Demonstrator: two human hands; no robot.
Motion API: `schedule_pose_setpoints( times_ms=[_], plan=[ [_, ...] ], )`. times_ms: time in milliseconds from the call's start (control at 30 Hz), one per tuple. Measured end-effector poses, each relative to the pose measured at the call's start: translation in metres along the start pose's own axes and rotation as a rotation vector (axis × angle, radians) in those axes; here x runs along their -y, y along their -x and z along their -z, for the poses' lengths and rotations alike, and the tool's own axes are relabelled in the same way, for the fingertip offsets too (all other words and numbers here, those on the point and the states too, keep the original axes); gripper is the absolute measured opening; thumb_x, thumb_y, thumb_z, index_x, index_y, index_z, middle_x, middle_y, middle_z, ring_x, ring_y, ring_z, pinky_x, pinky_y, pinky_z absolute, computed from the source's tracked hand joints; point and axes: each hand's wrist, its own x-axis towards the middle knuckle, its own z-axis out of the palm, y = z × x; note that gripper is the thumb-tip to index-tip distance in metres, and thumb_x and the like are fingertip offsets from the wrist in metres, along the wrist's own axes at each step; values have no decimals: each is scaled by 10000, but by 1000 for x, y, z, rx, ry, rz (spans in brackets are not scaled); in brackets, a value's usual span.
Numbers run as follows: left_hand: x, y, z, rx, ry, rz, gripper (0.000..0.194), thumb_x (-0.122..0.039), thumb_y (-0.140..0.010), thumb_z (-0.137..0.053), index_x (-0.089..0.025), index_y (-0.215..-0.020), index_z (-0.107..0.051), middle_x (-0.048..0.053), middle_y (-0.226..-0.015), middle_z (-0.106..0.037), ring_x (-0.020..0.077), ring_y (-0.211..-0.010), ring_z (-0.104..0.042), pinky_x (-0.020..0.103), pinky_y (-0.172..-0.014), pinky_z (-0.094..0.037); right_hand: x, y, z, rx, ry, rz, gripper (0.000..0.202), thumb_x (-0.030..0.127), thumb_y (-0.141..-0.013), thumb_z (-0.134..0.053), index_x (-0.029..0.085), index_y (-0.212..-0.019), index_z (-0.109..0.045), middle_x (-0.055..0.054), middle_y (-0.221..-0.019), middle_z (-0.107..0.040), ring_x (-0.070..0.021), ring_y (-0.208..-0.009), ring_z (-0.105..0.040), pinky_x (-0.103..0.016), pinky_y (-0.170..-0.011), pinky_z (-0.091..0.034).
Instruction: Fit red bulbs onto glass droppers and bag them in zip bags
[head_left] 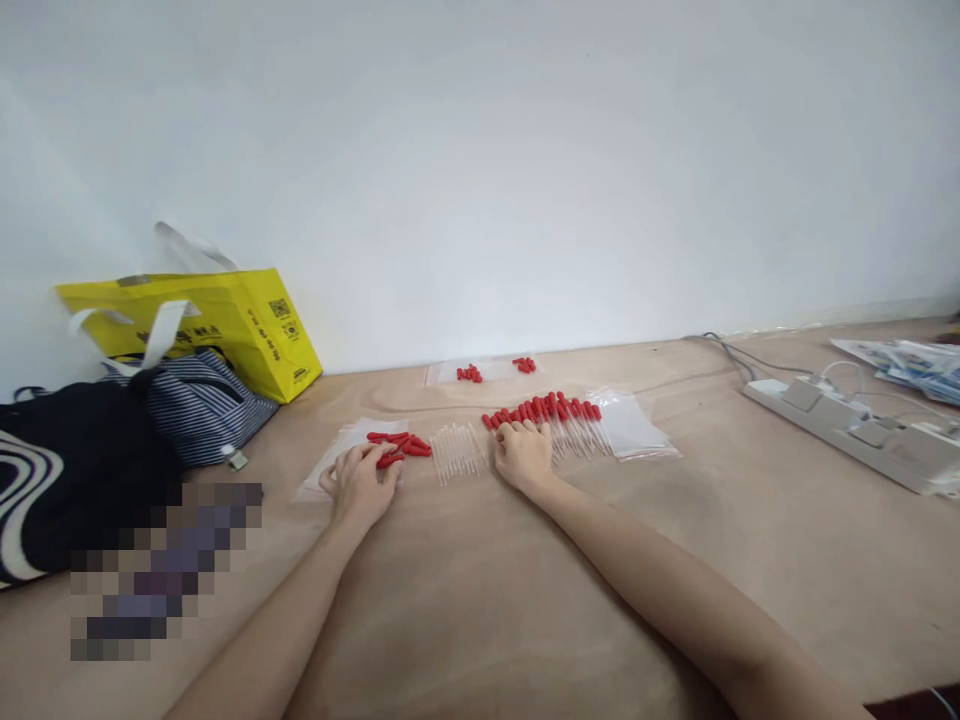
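Observation:
My left hand (361, 484) rests at a small pile of red caps (417, 447) on a clear plastic bag (324, 474). Its fingers are curved and apart, with one red cap between thumb and forefinger; no firm grip shows. To the right lies a row of thin clear sticks (456, 453) without caps. My right hand (523, 455) is closed at the left end of a fanned row of red-capped clear sticks (574, 425). It covers the lower parts of some of them, and what its fingers hold is hidden.
Flat clear bags (637, 428) lie right of the capped row. Near the wall another bag (442, 373) bears small red pieces (471, 374). A yellow bag (259, 330), striped pouch (206, 405) and black bag (82, 470) stand left. A power strip (795, 420) with cables lies right.

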Motion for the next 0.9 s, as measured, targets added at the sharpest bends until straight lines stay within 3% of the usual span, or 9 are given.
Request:
schedule_pose_setpoints(
  times_ms=[167,300,500,600,733,833,900],
  plan=[
    [6,-6,-5,-2,-21,-1,162,-305,-757,-494,-248,-828,-627,61,-986,-586,259,-969,-467,455,-817,-271,11,0,5,-6,-9,13,234,301,-811,-400,194,-803,-608,-68,-887,-620,-197,-871,-493,-341,-741,-213],
    [8,-7,-4,-41,18,-62,161,-279,-769,-464,-220,-760,-614,76,-939,-606,276,-927,-488,466,-783,-278,24,-4,5,69,-3,-34,237,313,-784,-432,183,-869,-611,-91,-924,-613,-218,-885,-498,-360,-751,-234],
    [-12,7,6,-147,99,-207,148,-236,-787,-427,-201,-794,-570,65,-860,-642,252,-901,-525,461,-822,-250,35,-15,-2,142,44,-86,237,221,-775,-431,116,-853,-628,-172,-925,-605,-248,-880,-504,-381,-753,-244],
    [-28,23,7,-102,186,-341,125,-223,-792,-438,-203,-805,-560,39,-843,-649,226,-880,-547,462,-852,-234,38,-16,-3,149,56,-104,246,145,-779,-402,74,-867,-620,-197,-903,-601,-258,-867,-507,-384,-746,-254],
    [-44,41,0,54,351,-495,165,-239,-822,-416,-194,-917,-544,46,-892,-649,201,-845,-570,426,-836,-303,33,-9,4,103,50,-92,249,139,-799,-383,48,-922,-578,-197,-932,-581,-270,-895,-487,-386,-754,-274],
    [-49,48,-4,116,440,-565,211,-234,-829,-402,-186,-974,-547,61,-923,-630,188,-865,-563,360,-784,-376,12,4,12,-4,-77,2,191,176,-815,-396,87,-887,-548,-154,-898,-578,-240,-874,-484,-359,-748,-305],
    [-51,50,-4,136,457,-594,216,-233,-835,-389,-188,-928,-579,59,-893,-614,176,-850,-558,331,-765,-397,-10,16,17,-23,-264,149,163,155,-828,-368,122,-844,-527,-100,-844,-577,-185,-789,-497,-301,-702,-341]
  ],
)
